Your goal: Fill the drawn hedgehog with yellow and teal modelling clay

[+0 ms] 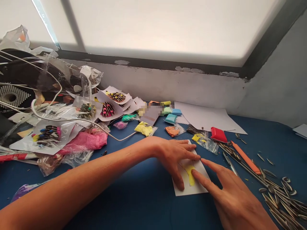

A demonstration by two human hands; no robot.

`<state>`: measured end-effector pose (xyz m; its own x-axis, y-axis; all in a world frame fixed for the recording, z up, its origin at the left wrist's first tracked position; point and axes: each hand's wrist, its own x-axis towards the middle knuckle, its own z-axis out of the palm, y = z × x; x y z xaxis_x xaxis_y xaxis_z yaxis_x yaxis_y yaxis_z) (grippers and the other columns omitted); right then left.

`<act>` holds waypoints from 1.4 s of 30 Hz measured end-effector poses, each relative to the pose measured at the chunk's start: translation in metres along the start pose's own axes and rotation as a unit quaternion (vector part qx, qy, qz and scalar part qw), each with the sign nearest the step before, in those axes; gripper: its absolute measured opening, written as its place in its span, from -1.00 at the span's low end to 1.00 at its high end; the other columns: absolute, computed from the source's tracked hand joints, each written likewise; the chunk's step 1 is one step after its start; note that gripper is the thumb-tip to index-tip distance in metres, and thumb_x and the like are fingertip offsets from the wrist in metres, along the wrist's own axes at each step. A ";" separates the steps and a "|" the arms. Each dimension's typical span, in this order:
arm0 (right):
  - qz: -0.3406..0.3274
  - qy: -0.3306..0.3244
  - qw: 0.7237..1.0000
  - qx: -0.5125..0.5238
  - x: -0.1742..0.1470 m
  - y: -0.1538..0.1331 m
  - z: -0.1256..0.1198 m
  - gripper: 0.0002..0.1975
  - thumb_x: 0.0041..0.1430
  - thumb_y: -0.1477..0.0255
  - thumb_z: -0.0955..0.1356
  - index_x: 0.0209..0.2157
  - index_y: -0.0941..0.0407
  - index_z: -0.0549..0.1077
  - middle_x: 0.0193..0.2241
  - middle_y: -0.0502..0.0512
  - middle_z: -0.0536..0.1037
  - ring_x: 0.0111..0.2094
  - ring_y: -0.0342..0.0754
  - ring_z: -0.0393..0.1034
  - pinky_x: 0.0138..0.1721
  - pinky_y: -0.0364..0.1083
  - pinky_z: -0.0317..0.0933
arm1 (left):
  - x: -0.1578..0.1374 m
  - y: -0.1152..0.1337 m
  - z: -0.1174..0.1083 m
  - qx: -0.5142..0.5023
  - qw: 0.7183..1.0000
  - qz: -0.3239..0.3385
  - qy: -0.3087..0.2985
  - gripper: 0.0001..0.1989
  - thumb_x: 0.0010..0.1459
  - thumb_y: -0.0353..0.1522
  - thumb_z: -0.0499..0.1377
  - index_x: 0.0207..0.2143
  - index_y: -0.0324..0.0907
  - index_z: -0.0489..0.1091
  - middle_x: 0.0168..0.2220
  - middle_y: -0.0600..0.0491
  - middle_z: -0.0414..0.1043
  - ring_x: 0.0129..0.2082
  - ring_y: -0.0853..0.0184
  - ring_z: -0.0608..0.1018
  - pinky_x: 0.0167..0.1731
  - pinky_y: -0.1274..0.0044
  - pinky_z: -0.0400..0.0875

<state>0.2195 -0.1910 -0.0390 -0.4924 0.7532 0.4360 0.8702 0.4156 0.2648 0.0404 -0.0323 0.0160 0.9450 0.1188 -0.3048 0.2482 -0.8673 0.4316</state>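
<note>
A small white card (198, 189) lies on the blue table, with a flat patch of yellow clay (191, 180) pressed onto it. Dark outline strokes show beside the clay. My left hand (174, 155) rests spread over the card's upper and left part, holding the sheet down and hiding much of it. From the right, my right hand (233, 193) reaches in with its fingers apart. One of its fingertips touches the yellow clay, and another is at the card's right side, close to my left fingertips.
Sunflower seeds (283, 198) lie scattered at right beside an orange stick tool (246, 158) and a red clay packet (218, 134). Bagged yellow clay (144, 128) and white sheets (206, 116) are behind. Seed-covered hedgehog pictures (109, 108), plastic bags and a white cable (86, 120) crowd the left.
</note>
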 end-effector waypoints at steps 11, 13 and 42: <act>0.013 -0.016 1.000 0.007 -0.003 -0.004 0.002 -0.54 0.18 0.62 0.21 0.09 0.09 0.44 0.09 0.36 0.44 0.07 0.11 0.42 -0.13 0.02 0.44 | -0.001 0.000 0.000 0.008 1.000 -0.005 -0.014 -0.01 -0.05 -0.24 0.31 0.37 -0.15 -0.08 0.43 -0.08 -0.34 0.40 0.10 -0.30 0.33 0.24 -0.22; 0.013 0.003 1.000 0.011 -0.004 -0.005 0.003 -0.54 0.19 0.62 0.20 0.09 0.10 0.42 0.11 0.36 0.41 0.08 0.10 0.40 -0.13 0.01 0.44 | -0.001 0.000 0.000 0.011 1.000 -0.003 -0.016 0.00 -0.05 -0.22 0.32 0.37 -0.14 -0.08 0.43 -0.08 -0.34 0.40 0.10 -0.30 0.33 0.24 -0.23; 0.008 0.031 0.999 0.019 0.006 -0.012 -0.007 -0.60 0.20 0.59 0.19 0.00 0.19 0.49 0.12 0.42 0.37 0.12 0.14 0.36 -0.16 0.01 0.44 | 0.001 -0.002 0.000 0.015 1.000 -0.008 -0.021 0.02 -0.06 -0.18 0.31 0.38 -0.12 -0.11 0.43 -0.05 -0.38 0.40 0.11 -0.31 0.33 0.26 -0.24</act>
<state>0.2066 -0.1950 -0.0339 -0.4779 0.7277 0.4919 0.8773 0.4242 0.2248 0.0409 -0.0302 0.0144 0.9312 0.1128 -0.3465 0.2556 -0.8800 0.4003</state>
